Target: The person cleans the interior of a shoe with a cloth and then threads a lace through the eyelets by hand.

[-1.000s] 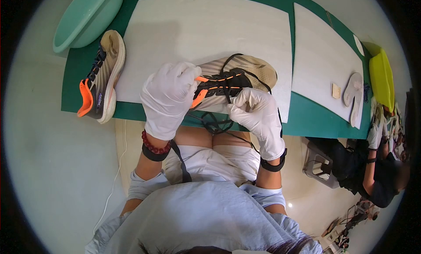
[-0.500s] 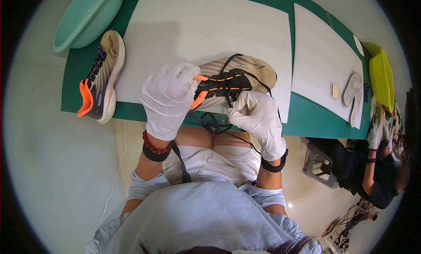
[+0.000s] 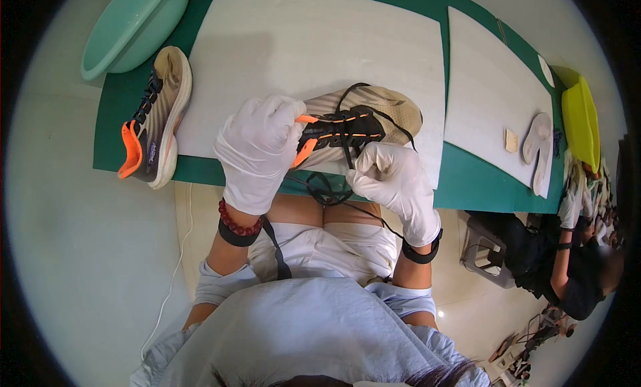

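White gloves cover both hands of the person at the near side of the green counter (image 3: 467, 161). The running shoe (image 3: 394, 108) lies over the near part of a large white board (image 3: 320, 36), toe to the right and heel end to the left. The left hand (image 3: 259, 150) has its fingers closed on the shoe's orange-lined collar (image 3: 305, 153), which shows beside the glove. The right hand (image 3: 399, 186) is at the near side of the toe half, fingers pinched together on the black lace (image 3: 346, 146); further lace hangs in loops over the counter's near edge. A second shoe (image 3: 160, 123), also orange-lined, is at the board's left edge, toe pointing far. A pale green basin (image 3: 133, 30) occupies the far left corner. On the right, a smaller white board (image 3: 491, 93) bears a pale sole-shaped piece (image 3: 536, 143) and a small tan piece (image 3: 511, 140). A yellow-green bin (image 3: 581, 123) is noted at the counter's right end. Near it, a co-worker (image 3: 579, 280) in dark clothing, also gloved, is beside a grey stool (image 3: 489, 259).
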Tool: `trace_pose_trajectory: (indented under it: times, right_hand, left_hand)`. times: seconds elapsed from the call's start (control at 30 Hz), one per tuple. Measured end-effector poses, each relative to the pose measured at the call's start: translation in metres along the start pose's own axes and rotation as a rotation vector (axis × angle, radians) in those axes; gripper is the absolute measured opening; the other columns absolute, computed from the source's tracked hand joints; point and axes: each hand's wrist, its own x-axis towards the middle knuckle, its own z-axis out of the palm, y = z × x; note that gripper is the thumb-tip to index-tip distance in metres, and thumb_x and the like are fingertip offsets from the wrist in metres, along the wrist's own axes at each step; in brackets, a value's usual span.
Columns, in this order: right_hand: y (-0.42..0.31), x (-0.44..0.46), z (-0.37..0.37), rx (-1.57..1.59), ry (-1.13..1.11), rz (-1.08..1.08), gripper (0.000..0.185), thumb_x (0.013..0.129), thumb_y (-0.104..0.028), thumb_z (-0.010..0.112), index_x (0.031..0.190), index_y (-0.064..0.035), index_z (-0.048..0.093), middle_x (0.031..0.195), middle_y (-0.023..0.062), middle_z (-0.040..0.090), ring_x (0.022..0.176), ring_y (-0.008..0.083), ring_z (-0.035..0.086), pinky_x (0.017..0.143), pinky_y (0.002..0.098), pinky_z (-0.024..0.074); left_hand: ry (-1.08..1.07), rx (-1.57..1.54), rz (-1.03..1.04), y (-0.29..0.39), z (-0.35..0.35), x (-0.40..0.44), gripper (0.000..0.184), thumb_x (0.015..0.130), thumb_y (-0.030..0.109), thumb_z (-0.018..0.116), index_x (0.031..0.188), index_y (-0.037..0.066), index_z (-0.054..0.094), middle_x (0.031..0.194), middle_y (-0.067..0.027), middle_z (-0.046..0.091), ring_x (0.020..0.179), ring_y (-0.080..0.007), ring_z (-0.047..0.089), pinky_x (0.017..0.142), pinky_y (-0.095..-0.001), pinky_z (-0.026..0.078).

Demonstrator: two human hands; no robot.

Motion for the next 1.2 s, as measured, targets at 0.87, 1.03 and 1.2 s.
trace_pose_trajectory:
  times: [0.87, 1.03, 1.2]
  right_hand:
    - [-0.012, 0.086, -0.044, -0.329, 0.17, -0.334, 0.021, 0.095, -0.02, 0.071, 0.113, -0.0091, 0.071, 0.112, 0.0146, 0.07, 0.105, 0.0373, 0.068, 0.088, 0.0446, 0.0541]
    - [-0.032, 0.094, -0.039, -0.603, 0.525, -0.563, 0.029, 0.089, -0.011, 0.072, 0.119, -0.0115, 0.071, 0.123, 0.0129, 0.069, 0.113, 0.0377, 0.066, 0.093, 0.0453, 0.0541]
    - [-0.001, 0.078, -0.046, -0.809, 0.747, -0.334, 0.051, 0.091, -0.01, 0.072, 0.141, -0.0135, 0.064, 0.136, 0.0188, 0.065, 0.12, 0.0377, 0.064, 0.1, 0.0434, 0.0529]
  left_hand:
    - [0.126, 0.045, 0.102, 0.0, 0.004, -0.012, 0.026, 0.072, 0.011, 0.077, 0.098, 0.019, 0.075, 0.101, 0.0067, 0.075, 0.087, -0.0161, 0.071, 0.069, -0.0339, 0.053]
    - [0.113, -0.005, 0.078, 0.004, 0.0, -0.011, 0.034, 0.07, 0.001, 0.078, 0.101, 0.014, 0.079, 0.1, -0.0017, 0.077, 0.085, -0.0235, 0.071, 0.07, -0.0355, 0.056]
    - [0.113, 0.006, 0.07, 0.005, -0.001, -0.01, 0.035, 0.07, 0.0, 0.077, 0.101, 0.015, 0.079, 0.1, -0.0007, 0.077, 0.085, -0.0227, 0.071, 0.07, -0.0349, 0.056]
